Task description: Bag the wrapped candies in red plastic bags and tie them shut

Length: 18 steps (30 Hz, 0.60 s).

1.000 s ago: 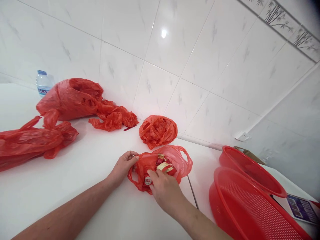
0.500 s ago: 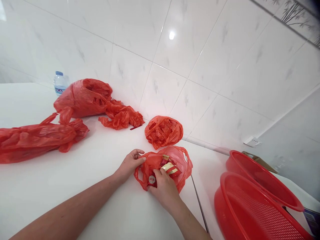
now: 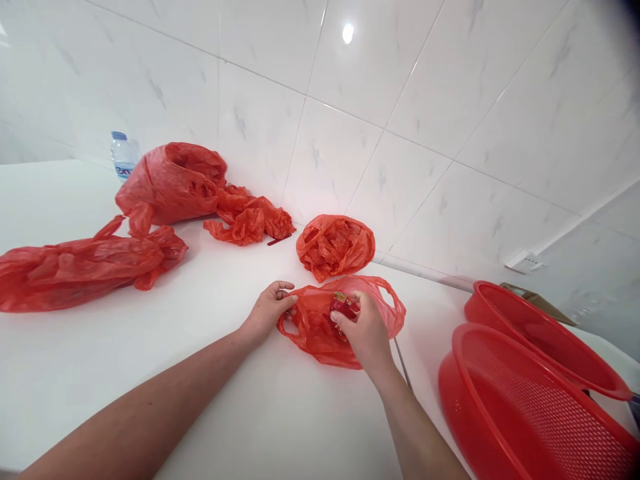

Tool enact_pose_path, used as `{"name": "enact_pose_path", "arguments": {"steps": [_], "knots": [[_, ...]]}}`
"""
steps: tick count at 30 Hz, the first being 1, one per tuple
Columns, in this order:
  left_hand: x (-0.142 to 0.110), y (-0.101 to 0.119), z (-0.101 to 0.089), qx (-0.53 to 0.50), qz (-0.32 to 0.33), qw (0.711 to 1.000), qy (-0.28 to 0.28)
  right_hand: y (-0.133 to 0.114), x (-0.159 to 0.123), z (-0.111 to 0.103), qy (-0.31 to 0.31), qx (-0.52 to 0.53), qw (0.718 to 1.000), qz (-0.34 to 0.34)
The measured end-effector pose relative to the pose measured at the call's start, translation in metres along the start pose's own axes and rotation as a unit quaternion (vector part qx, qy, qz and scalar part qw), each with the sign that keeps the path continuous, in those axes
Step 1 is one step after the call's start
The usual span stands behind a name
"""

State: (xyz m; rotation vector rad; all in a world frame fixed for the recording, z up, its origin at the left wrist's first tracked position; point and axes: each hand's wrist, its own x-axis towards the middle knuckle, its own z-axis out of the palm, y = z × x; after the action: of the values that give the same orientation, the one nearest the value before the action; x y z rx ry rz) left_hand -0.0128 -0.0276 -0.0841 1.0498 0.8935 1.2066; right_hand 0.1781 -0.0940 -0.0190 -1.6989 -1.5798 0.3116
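Note:
A thin red plastic bag (image 3: 320, 340) lies opened out on the white table in front of me. My left hand (image 3: 270, 312) pinches its left edge near a handle loop, with the thumb on top and the fingers partly curled. Inside the bag's mouth, my right hand (image 3: 369, 333) grips a small red packet with gold parts (image 3: 341, 303) between thumb and fingers. My fingers cover much of the packet, and whatever lies beneath it is hidden.
Just behind stands a crumpled red bag (image 3: 336, 247). More red bags, one bulging (image 3: 170, 183) and one long (image 3: 85, 270), lie to the left by a water bottle (image 3: 123, 157). Red plastic baskets (image 3: 480, 400) stand at the right. A tiled wall (image 3: 260, 120) bounds the back.
My right hand has moved right and slightly up within the bag, now holding the red and gold packet. The round label seen near my fingers is out of sight. The camera view has shifted slightly.

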Motion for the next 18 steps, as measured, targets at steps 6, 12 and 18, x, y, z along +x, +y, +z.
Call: {"name": "enact_pose_path", "arguments": {"steps": [6, 12, 18], "knots": [[0.001, 0.000, 0.000, -0.003, -0.004, 1.000, 0.003, 0.009, -0.004, -0.029, 0.205, -0.039, 0.974, -0.085], [-0.001, 0.002, 0.001, 0.004, -0.008, 1.000, -0.002, 0.044, 0.002, -0.029, 0.300, -0.023, 0.951, -0.068], [-0.009, 0.014, -0.007, 0.103, 0.017, 0.980, -0.167, 0.070, 0.011, -0.023, 0.215, 0.129, 0.962, 0.112]]}}
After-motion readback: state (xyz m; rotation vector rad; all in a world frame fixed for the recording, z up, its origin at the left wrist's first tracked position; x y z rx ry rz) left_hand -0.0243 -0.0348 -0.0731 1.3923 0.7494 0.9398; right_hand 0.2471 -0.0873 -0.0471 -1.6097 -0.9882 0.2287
